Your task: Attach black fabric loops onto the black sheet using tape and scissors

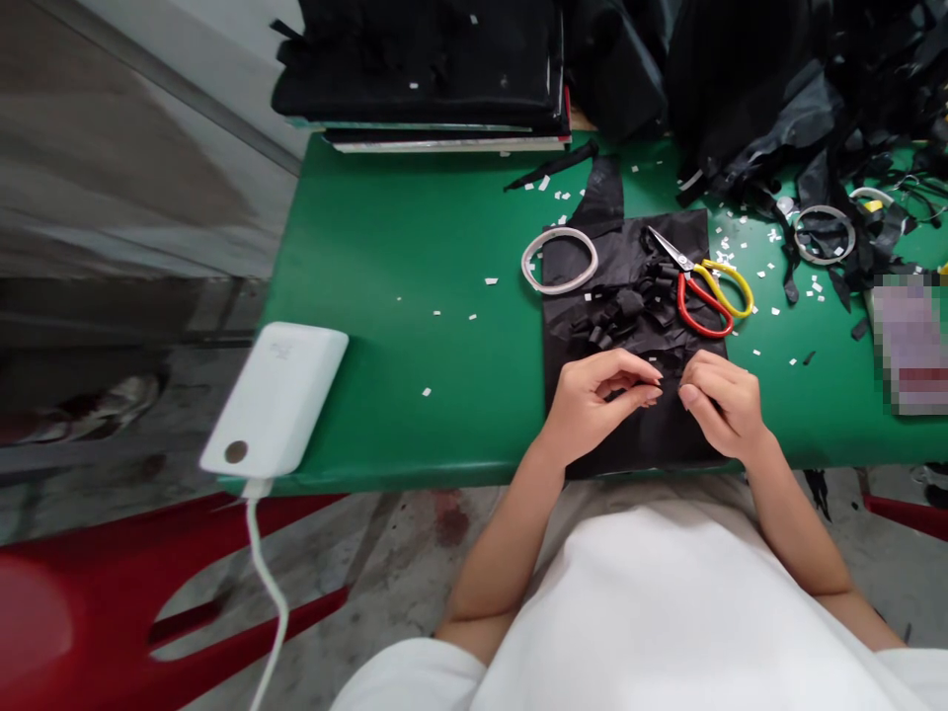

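Note:
My left hand (596, 400) is closed in a pinch, thumb against fingertips, above a sheet of black fabric (629, 449). Any piece between those fingertips is too small and dark to make out. Opposite it, a short gap away, my right hand (726, 400) is also closed, its fingers curled and the thumb pressed in; what it grips is hidden. Just beyond both hands lies a heap of small black fabric pieces (629, 306). Scissors (692, 267) with one red and one yellow handle rest at the fabric's right edge, and a roll of white tape (559, 261) lies on its left edge.
Dark folded fabric (422, 69) is stacked at the back of the green table (385, 247). Black scraps (777, 138) and another tape ring (824, 235) lie at the right, among white bits. A white power bank (277, 395) with a cable sits by a red chair (89, 602).

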Motion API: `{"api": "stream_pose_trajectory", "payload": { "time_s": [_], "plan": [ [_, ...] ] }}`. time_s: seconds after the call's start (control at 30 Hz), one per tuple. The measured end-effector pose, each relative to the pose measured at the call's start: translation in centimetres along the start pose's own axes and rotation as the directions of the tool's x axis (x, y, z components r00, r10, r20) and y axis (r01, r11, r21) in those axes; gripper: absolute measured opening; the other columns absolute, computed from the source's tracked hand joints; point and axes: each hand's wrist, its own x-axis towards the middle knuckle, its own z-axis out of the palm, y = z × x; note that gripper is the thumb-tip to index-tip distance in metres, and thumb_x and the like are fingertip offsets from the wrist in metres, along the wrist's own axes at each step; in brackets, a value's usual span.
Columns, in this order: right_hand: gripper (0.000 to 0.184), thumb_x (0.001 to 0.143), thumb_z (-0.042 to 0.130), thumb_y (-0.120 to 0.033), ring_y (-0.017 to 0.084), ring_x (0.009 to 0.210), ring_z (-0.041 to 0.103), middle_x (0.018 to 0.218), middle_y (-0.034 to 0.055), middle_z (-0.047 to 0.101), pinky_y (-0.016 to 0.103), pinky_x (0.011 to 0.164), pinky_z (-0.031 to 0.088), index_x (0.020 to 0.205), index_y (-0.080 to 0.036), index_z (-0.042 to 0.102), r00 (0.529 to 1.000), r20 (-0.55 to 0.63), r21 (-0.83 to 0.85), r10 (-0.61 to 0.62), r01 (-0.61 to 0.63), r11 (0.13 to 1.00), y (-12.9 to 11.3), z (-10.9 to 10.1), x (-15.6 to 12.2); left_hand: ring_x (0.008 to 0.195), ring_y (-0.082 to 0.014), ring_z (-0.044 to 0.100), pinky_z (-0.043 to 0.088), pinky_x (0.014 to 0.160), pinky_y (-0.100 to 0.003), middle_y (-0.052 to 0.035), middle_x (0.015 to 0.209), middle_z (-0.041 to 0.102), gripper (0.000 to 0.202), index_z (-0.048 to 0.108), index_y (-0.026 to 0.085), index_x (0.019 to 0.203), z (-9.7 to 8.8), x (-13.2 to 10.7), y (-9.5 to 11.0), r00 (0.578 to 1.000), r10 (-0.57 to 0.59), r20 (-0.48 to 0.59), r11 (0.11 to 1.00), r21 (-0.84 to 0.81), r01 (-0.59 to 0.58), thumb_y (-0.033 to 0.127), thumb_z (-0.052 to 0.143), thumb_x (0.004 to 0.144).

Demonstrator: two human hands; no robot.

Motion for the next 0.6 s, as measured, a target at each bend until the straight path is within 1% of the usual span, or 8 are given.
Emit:
{"api": "stream_pose_trajectory", "payload": {
  "time_s": [0.07, 0.13, 0.2, 0.3, 0.37, 0.5, 0.6],
  "plan": [
    [0.027, 0.096, 0.047, -0.020, 0.015, 0.063, 0.049, 0.063, 0.0011, 0.050, 0.031, 0.059, 0.041, 0.069, -0.022, 0.045, 1.000, -0.021, 0.023, 0.015, -0.015, 1.000, -0.08, -0.01, 0.02, 0.068, -0.0098, 0.069, 0.058, 0.061, -0.016, -0.0016, 0.078, 0.071, 0.008, 0.074, 0.020, 0.084, -0.14, 0.03, -0.13, 0.998, 0.044, 0.037, 0.995, 0.087, -0.047, 0.020, 0.076, 0.077],
    [0.025, 0.095, 0.047, -0.019, 0.015, 0.063, 0.049, 0.065, 0.0011, 0.052, 0.031, 0.059, 0.041, 0.071, -0.021, 0.047, 0.998, -0.056, 0.036, 0.010, -0.008, 0.999, -0.19, -0.01, 0.09, 0.066, -0.0087, 0.067, 0.057, 0.058, -0.015, -0.0021, 0.080, 0.070, 0.008, 0.075, 0.020, 0.087, -0.22, 0.08, -0.22, 0.995, 0.065, 0.074, 0.989, 0.130, -0.074, 0.021, 0.075, 0.078],
    [0.022, 0.094, 0.048, -0.016, 0.015, 0.063, 0.050, 0.067, 0.0010, 0.053, 0.030, 0.059, 0.041, 0.073, -0.021, 0.048, 0.995, -0.104, 0.025, 0.003, 0.000, 1.000, -0.30, 0.01, 0.16, 0.060, -0.0070, 0.065, 0.056, 0.055, -0.015, -0.0020, 0.081, 0.068, 0.007, 0.075, 0.019, 0.086, -0.23, 0.13, -0.27, 0.996, 0.054, 0.077, 0.988, 0.139, -0.064, 0.023, 0.073, 0.080],
    [0.019, 0.093, 0.050, -0.016, 0.014, 0.063, 0.051, 0.068, 0.0006, 0.056, 0.029, 0.059, 0.042, 0.075, -0.021, 0.051, 0.983, -0.183, -0.016, 0.013, -0.016, 1.000, -0.36, 0.01, 0.15, 0.054, -0.0049, 0.063, 0.054, 0.052, -0.014, -0.0004, 0.079, 0.065, 0.006, 0.073, 0.017, 0.082, -0.14, 0.14, -0.27, 0.999, 0.015, 0.050, 0.989, 0.148, -0.022, 0.024, 0.072, 0.082],
    [0.018, 0.093, 0.050, -0.016, 0.014, 0.062, 0.052, 0.068, -0.0001, 0.056, 0.028, 0.059, 0.042, 0.076, -0.021, 0.053, 0.972, -0.234, -0.036, 0.025, -0.034, 0.999, -0.32, 0.01, 0.05, 0.053, -0.0042, 0.062, 0.052, 0.050, -0.013, 0.0010, 0.077, 0.063, 0.007, 0.071, 0.016, 0.079, -0.07, 0.09, -0.26, 0.999, -0.007, 0.044, 0.988, 0.151, 0.000, 0.022, 0.071, 0.082],
    [0.018, 0.094, 0.050, -0.015, 0.012, 0.063, 0.054, 0.069, -0.0012, 0.057, 0.027, 0.060, 0.042, 0.078, -0.021, 0.055, 0.947, -0.318, -0.065, 0.047, -0.071, 0.995, -0.12, 0.09, -0.21, 0.056, -0.0044, 0.062, 0.053, 0.053, -0.014, 0.0022, 0.075, 0.060, 0.011, 0.066, 0.015, 0.076, -0.05, -0.03, -0.39, 0.997, -0.041, 0.067, 0.986, 0.164, 0.030, 0.023, 0.069, 0.083],
    [0.019, 0.095, 0.050, -0.015, 0.011, 0.062, 0.053, 0.068, -0.0019, 0.056, 0.026, 0.060, 0.042, 0.077, -0.021, 0.055, 0.932, -0.357, -0.081, 0.061, -0.096, 0.992, 0.04, 0.22, -0.34, 0.057, -0.0045, 0.061, 0.052, 0.054, -0.015, 0.0023, 0.075, 0.056, 0.019, 0.061, 0.015, 0.074, -0.14, -0.07, -0.51, 0.994, -0.028, 0.105, 0.983, 0.184, 0.008, 0.027, 0.067, 0.087]
  ]
}}
